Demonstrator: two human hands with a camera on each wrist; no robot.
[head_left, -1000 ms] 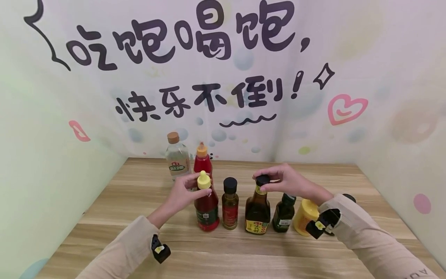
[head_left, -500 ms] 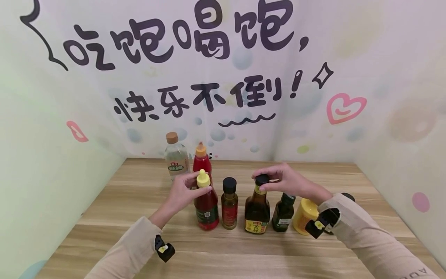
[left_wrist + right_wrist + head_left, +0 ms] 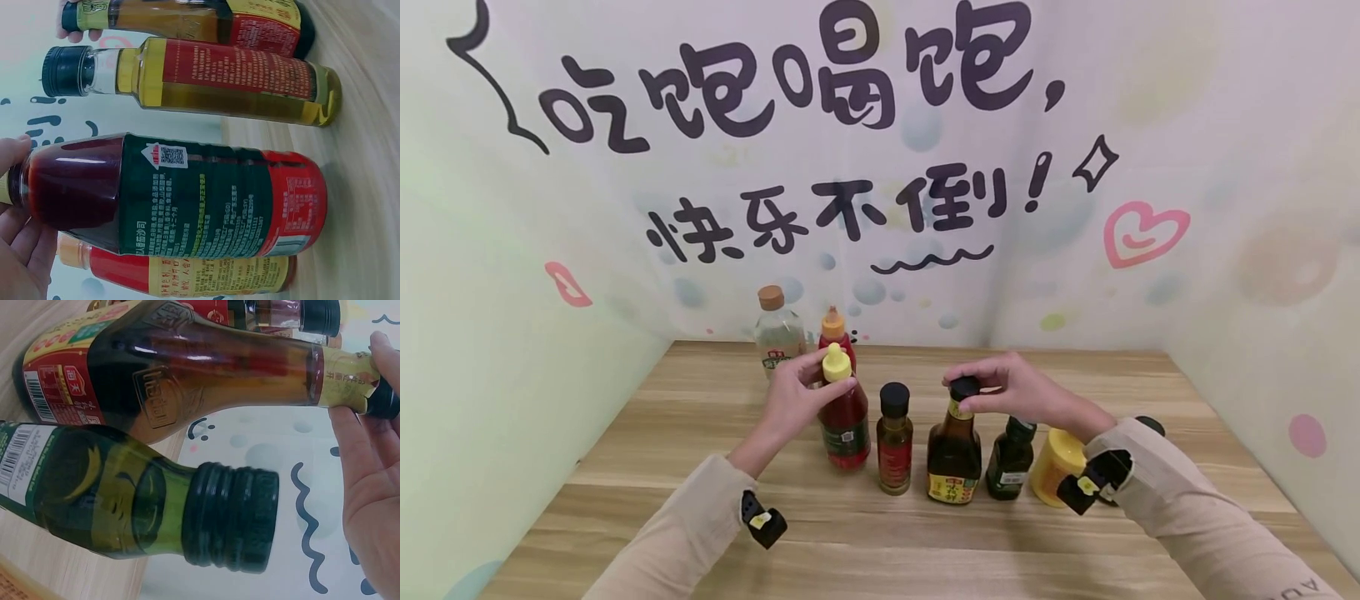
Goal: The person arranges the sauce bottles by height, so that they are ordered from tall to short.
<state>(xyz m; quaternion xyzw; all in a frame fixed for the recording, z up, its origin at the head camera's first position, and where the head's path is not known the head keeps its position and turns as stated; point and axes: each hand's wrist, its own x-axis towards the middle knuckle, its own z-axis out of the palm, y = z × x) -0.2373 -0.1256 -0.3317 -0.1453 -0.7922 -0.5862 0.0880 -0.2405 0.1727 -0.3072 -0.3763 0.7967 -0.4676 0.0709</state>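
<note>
My left hand (image 3: 792, 398) grips the ketchup bottle (image 3: 846, 429) at its neck, thumb on the near side, just below the yellow nozzle cap. The bottle is upright; whether its base touches the table I cannot tell. Its green label faces the left wrist camera. My right hand (image 3: 1018, 388) pinches the neck of a brown soy sauce bottle (image 3: 955, 450) under its black cap, and this bottle stands on the table. Between the two is a slim oil bottle (image 3: 895, 458) with a dark cap. In the right wrist view, a small green bottle (image 3: 119, 494) is close beside the soy sauce.
Behind my left hand stand a clear bottle (image 3: 779, 330) with a brown cap and a red squeeze bottle (image 3: 212, 275). Right of the green bottle is a yellow jar (image 3: 1058, 468); a dark-lidded container is mostly hidden by my right wrist. A printed cloth (image 3: 910, 308) hangs behind the wooden table (image 3: 880, 550).
In the last half second my left hand and the ketchup bottle have shifted up in the head view, away from the row's front line. The right hand and soy sauce bottle stay put.
</note>
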